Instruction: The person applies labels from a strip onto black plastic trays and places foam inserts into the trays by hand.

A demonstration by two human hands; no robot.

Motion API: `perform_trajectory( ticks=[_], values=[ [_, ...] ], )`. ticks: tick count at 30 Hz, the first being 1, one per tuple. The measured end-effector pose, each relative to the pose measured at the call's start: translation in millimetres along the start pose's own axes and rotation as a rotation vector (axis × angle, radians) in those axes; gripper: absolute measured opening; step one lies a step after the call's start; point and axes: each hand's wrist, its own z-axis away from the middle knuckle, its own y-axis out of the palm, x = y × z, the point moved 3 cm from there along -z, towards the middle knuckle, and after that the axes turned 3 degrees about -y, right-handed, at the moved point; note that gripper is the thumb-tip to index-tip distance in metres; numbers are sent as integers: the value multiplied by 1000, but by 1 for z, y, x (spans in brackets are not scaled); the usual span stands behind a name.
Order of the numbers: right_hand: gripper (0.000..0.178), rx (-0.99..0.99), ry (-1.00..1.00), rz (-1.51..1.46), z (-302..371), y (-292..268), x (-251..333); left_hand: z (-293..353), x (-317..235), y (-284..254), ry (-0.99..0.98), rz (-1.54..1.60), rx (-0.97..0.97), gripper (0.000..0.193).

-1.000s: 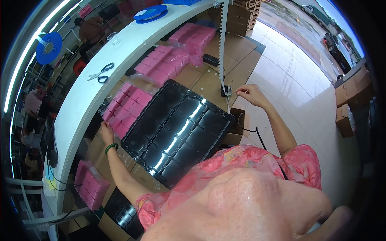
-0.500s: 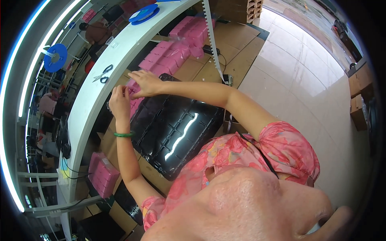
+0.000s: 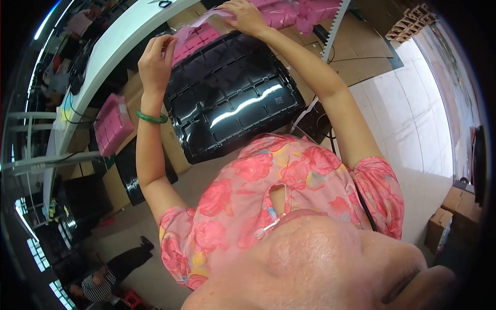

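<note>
A thin see-through plastic film (image 3: 204, 19) spans the gap between my two hands, above pink trays. My left hand (image 3: 156, 59), with a green bangle (image 3: 151, 117) at its wrist, has its fingertips pinched together at the film's near left end. Farther off to the right, my right hand (image 3: 245, 18) is at the film's other end, its fingers closed on the edge. Beneath the film sits a pink moulded tray (image 3: 194, 44), partly covered. Nearer to me lies a large glossy black plastic tray (image 3: 232, 95) with ridges and pockets.
A white curved bench (image 3: 111, 44) runs along the left and top, with scissors (image 3: 164, 3) on it. Another pink tray stack (image 3: 113, 124) stands at left. More pink packs (image 3: 310, 13) lie at the far right, near a white toothed strip (image 3: 336, 30). Cardboard boxes (image 3: 442, 222) stand right.
My hands have moved apart, drawing the film out between them. The view has shifted, so the black tray shows more fully and the bench lies higher in the picture.
</note>
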Motion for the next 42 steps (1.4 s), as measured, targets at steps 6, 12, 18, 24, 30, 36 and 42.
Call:
perform_trajectory(
  ticks=[6, 12, 18, 24, 30, 36, 42],
  values=[
    [29, 243, 35, -5, 26, 4, -17, 25, 1, 2, 22, -40, -12, 10],
    [25, 269, -127, -15, 63, -36, 0, 93, 0, -21, -200, -20, 74, 9],
    [35, 426, -127, -130, 112, -87, 32, 155, -26, -37, -378, -36, 162, 14],
    [37, 515, -66, -165, 136, -119, 65, 184, -57, -53, -506, -7, 135, 20],
    [37, 573, -8, -207, 143, -132, 77, 197, -74, -58, -559, 7, 114, 20],
    [37, 548, 3, -217, 143, -137, 86, 201, -82, -63, -609, -1, 92, 20],
    [40, 553, 10, -228, 140, -145, 96, 206, -86, -64, -617, 17, 87, 19]
  ],
)
